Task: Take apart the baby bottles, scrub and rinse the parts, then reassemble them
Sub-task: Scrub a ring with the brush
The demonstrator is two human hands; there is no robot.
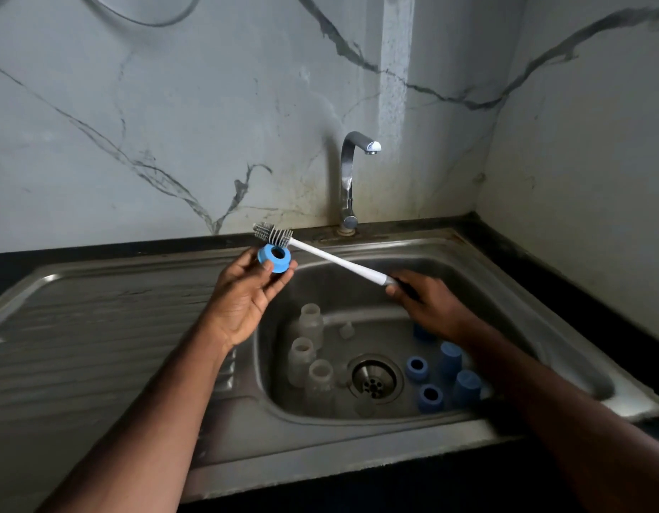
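Brush handle (342, 261) end hidden in right hand (431, 305); one blue cap (422, 333) half behind it.

So both arms are showing bare from the bottom of the shot all the way up, no sleeves, no gloves, nothing covering them. The left hand (242, 301) isn't wearing any rings, watch or bracelet that I can spot, and the wrist is looking bare too. Same deal with the right hand (431, 305): no jewellery or strap is showing on it or on the forearm behind it, though that arm is sitting in pretty dim light near the bottom right corner, so fine detail there is getting lost.
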